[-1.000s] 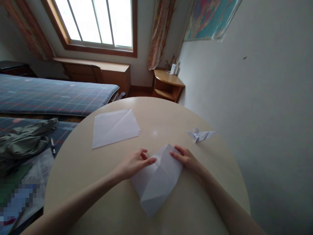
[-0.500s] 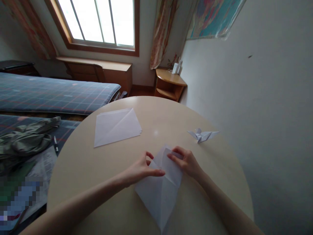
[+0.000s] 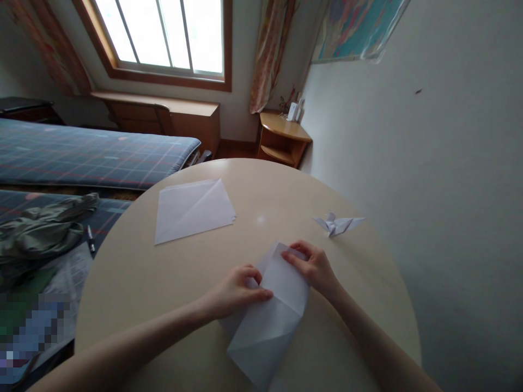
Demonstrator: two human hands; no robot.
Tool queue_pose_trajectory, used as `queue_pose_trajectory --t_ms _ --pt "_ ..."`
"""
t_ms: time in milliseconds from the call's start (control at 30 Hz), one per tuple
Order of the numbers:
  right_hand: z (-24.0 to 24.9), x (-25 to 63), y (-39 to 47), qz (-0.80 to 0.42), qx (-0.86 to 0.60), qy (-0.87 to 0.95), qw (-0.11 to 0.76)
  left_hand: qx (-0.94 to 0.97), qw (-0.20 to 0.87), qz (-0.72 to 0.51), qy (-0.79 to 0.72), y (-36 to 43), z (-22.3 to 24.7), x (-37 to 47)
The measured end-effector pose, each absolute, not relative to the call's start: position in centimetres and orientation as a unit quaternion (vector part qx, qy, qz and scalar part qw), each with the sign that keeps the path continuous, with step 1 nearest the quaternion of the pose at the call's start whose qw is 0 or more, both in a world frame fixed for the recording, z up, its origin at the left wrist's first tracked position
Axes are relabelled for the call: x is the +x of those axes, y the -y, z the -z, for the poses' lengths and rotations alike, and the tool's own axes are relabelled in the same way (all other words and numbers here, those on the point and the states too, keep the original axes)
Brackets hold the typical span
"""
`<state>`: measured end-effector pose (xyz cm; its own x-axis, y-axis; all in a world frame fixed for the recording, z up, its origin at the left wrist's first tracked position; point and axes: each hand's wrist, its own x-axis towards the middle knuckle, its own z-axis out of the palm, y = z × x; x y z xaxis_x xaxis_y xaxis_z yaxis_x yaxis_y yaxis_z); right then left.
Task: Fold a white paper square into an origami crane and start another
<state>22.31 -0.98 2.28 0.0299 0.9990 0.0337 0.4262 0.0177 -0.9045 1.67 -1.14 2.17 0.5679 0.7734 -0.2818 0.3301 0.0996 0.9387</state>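
Observation:
A creased sheet of white paper, partly folded, is between my two hands over the near part of the round table. My left hand grips its left side, the thumb lying on top and the curled fingers by the edge. At the upper right corner my right hand pinches the paper between thumb and fingers. Beyond the right hand stands a folded white paper crane. Farther left lies a small stack of white paper, its top sheet marked by a diagonal crease.
A plain wall runs close along the table's right side. To the left are plaid mattresses, with a crumpled grey-green cloth, a pen and papers. A small corner shelf stands beyond the table.
The paper has turned and bent, its lower part now showing a broad folded face where a point was. My left hand has shifted slightly down and its fingers have curled in more.

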Motion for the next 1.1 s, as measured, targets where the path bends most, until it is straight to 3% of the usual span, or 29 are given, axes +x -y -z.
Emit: queue_pose_trajectory --t_ms 167,333,600,833,933,1100 --pt "-2.4 22.6 1.0 -0.339 -0.599 0.592 0.42 0.571 0.661 -0.188 -0.449 1.1 -1.3 1.9" --pt "-2.4 24.9 -0.1 -0.402 -0.501 0.578 0.503 0.548 0.712 -0.184 -0.399 -0.5 -2.4 0.9" --pt "-2.6 26.6 -0.3 -0.517 -0.343 0.655 0.431 0.511 0.764 -0.103 -0.379 -2.9 -3.4 -0.8" --pt "-2.9 26.2 -0.4 -0.386 -0.45 0.675 0.439 0.47 0.769 -0.166 -0.4 -3.6 -2.9 -0.9" --pt "-2.7 26.1 -0.6 -0.383 -0.486 0.629 0.47 0.487 0.73 -0.241 -0.414 -4.4 -3.1 -1.7" --pt "-2.1 26.1 -1.2 -0.44 -0.536 0.501 0.517 0.601 0.515 -0.406 -0.456 -4.5 -2.6 -4.0"
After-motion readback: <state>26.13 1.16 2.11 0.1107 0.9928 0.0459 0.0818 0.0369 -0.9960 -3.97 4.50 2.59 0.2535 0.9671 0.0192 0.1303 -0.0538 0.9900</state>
